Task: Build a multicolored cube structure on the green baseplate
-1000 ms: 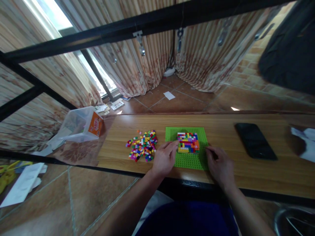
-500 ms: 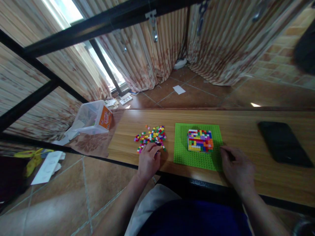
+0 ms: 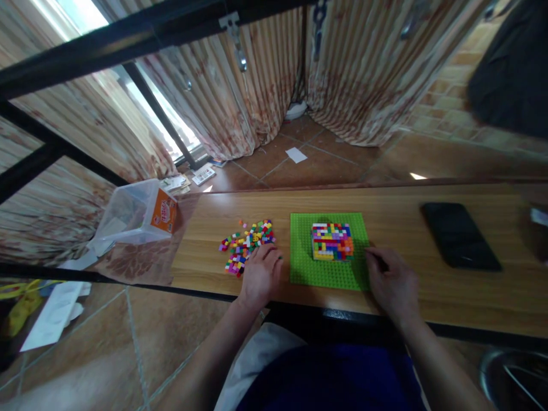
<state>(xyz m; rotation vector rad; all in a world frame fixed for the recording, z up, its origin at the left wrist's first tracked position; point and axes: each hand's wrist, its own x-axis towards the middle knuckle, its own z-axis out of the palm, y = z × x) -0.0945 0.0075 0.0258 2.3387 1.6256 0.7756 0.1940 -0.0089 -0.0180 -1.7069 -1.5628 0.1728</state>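
Note:
A block built of multicoloured toy bricks (image 3: 332,242) stands on the green studded baseplate (image 3: 303,268). My left hand (image 3: 262,274) is at the right front of a pile of small loose bricks (image 3: 248,242), its fingers curled together. Something small and dark shows at its fingertips, too small to name. My right hand (image 3: 393,281) rests on the table, fingers curled, with thumb and forefinger at the right edge of the baseplate. Whether anything is between those fingers is hidden.
On the right of the wooden table (image 3: 398,211) lies a black phone or tablet (image 3: 461,235). A clear plastic tub (image 3: 132,211) with an orange label stands beyond the left end. A black metal rail (image 3: 162,37) crosses above, before striped curtains (image 3: 274,74).
The whole view has shifted, so the table's things appear further left. My left hand has drawn right, off part of the brick pile. My right hand stays at the baseplate's edge.

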